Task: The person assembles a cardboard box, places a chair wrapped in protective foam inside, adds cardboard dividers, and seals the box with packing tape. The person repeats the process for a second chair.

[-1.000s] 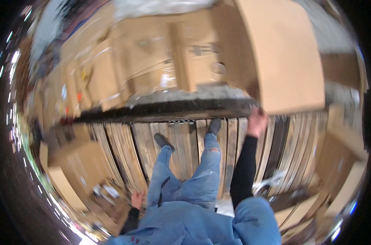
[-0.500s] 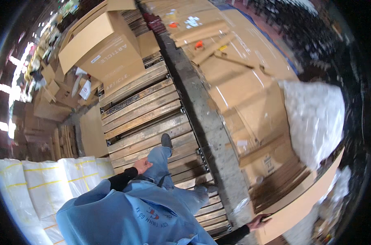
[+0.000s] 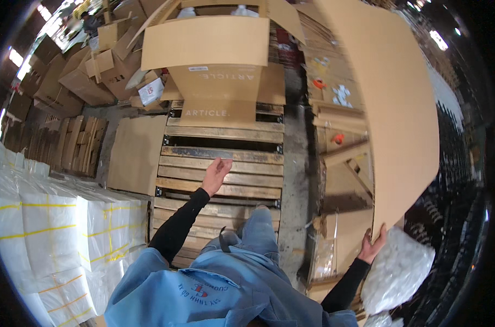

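Observation:
At the right, my right hand (image 3: 372, 248) grips the lower end of a long brown cardboard sheet (image 3: 403, 117), thumb and fingers on either side of its edge. The sheet stands up on a slant over the bench stacked with flat cardboard. My left hand (image 3: 217, 175) is empty, held out over the slatted wooden platform (image 3: 220, 192) with fingers loosely stretched. Ahead of it stands a large cardboard box (image 3: 220, 90) with its flaps folded outward. White wrapped items show partly inside the box.
White blocks wrapped in plastic with yellow straps (image 3: 51, 218) stand at the left. Beyond them lie a flat cardboard piece (image 3: 136, 155) and several cartons (image 3: 89, 76). Orange tape dispensers (image 3: 338, 139) lie on the bench, and a bulging clear plastic bag (image 3: 397, 270) sits at the lower right.
My right hand has lifted the cardboard sheet from low on the right up over the bench. My left hand has reached forward from my waist, and my view has turned towards the box.

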`<action>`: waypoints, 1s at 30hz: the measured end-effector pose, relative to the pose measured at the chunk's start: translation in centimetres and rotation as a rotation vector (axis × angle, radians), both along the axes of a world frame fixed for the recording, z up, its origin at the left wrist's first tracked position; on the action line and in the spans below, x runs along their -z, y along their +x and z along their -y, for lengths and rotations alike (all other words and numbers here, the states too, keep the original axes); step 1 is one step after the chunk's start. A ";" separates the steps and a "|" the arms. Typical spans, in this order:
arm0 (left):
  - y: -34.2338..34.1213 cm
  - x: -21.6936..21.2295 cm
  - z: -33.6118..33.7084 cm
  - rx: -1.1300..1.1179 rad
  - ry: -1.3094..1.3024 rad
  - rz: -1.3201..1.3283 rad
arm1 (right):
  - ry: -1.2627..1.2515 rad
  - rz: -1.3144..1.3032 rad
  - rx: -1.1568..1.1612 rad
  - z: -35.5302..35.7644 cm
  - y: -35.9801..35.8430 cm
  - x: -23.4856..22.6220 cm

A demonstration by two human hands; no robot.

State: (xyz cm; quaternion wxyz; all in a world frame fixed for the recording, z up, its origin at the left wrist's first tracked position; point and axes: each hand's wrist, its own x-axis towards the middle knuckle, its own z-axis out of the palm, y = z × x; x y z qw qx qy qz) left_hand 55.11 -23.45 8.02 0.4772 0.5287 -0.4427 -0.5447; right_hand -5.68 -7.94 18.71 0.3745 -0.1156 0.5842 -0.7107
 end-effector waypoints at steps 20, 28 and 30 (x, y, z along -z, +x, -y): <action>39.2 -17.4 49.7 -0.720 -0.462 0.490 | -0.012 -0.035 -1.122 95.2 41.1 -0.4; 51.9 -12.8 77.2 -0.330 -0.357 1.416 | 0.404 -0.263 -1.187 104.7 46.6 -0.7; 53.3 -10.6 82.6 -0.230 -0.233 1.579 | 0.279 -0.667 -1.035 102.8 48.0 -0.8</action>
